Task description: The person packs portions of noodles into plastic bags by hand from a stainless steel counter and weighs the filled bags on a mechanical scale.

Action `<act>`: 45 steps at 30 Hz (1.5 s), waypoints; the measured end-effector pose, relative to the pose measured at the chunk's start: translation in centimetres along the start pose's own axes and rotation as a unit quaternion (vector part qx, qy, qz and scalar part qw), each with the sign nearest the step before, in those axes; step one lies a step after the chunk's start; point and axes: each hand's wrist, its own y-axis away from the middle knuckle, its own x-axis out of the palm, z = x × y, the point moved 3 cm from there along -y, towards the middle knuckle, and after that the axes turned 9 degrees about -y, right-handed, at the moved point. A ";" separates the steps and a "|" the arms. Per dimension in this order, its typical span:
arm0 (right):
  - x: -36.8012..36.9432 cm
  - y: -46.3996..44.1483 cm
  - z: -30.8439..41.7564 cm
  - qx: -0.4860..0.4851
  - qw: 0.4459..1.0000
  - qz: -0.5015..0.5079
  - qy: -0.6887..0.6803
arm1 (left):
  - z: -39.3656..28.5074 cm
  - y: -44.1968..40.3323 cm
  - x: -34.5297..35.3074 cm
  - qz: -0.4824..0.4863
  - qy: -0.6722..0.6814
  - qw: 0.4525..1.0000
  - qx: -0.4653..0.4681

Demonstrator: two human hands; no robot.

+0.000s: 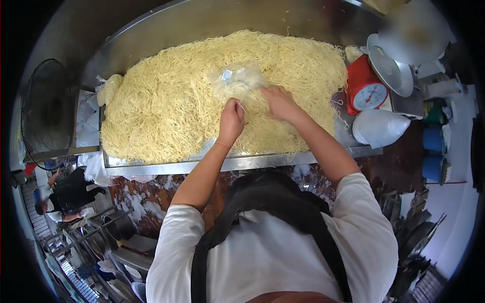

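Note:
A clear plastic bag (222, 87) with a small blue-and-white label lies over a wide heap of pale yellow noodles (166, 96). My left hand (232, 121) is closed on the gathered near end of this bag. Beside the bag's right side is my right hand (281, 103), its fingers pointing left and blurred. Whether those fingers grip anything, I cannot tell. The noodles fill most of a metal tray-like table (212, 165) with raised walls. What the bag contains is hard to make out, since noodles also show through it.
Right of the noodles stands a red dial scale (365, 83) with a metal pan (386, 65). A filled white plastic bag (380, 128) rests at the tray's right corner. A large fan (48, 113) is at left. Another person (70, 192) is at lower left, near metal racks.

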 end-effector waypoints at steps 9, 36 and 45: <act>3.8 -8.1 1.1 0.097 0.677 0.035 -0.729 | -7.5 1.7 0.7 0.103 0.107 0.985 0.090; 1.9 4.2 -2.1 0.184 0.968 -0.150 -0.084 | -14.2 -10.6 -15.9 0.240 -0.317 0.871 0.289; -3.3 7.9 -22.9 0.327 0.922 -0.205 -0.021 | -16.9 -11.2 -20.3 0.033 -0.281 0.880 0.381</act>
